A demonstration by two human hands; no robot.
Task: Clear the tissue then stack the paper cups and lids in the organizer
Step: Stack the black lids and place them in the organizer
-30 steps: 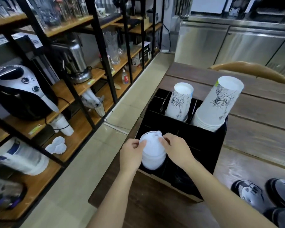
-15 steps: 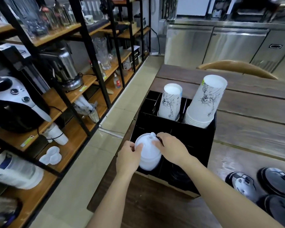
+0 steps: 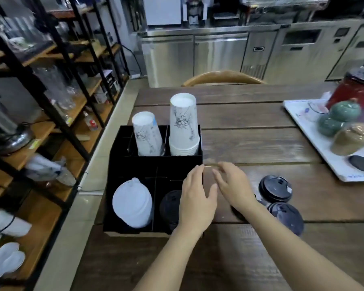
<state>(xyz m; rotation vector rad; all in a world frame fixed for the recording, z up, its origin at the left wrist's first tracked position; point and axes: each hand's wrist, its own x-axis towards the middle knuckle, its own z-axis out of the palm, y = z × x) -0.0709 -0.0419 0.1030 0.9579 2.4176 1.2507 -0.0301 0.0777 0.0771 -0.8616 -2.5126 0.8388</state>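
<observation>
A black organizer (image 3: pixel 135 162) stands at the table's left edge. Its back compartments hold two upside-down stacks of white paper cups: a shorter one (image 3: pixel 147 135) and a taller one (image 3: pixel 184 124). White lids (image 3: pixel 132 203) sit stacked in the front left compartment and black lids (image 3: pixel 169 204) in the front right one. My left hand (image 3: pixel 197 198) hovers open over the organizer's right front corner. Just right of it, my right hand (image 3: pixel 232 185) is open above the table. Loose black lids (image 3: pixel 275 189) (image 3: pixel 287 218) lie on the table to the right; another is partly hidden under my right wrist.
A white tray (image 3: pixel 303 120) with green and tan lidded jars and a red pot sits at the table's right. Metal shelves with appliances and glassware run along the left. A wooden chair back (image 3: pixel 223 77) and steel counters stand beyond the table.
Both hands have let go of the white lids, which now rest in the front left compartment, and have moved right toward the loose black lids. The view has swung right.
</observation>
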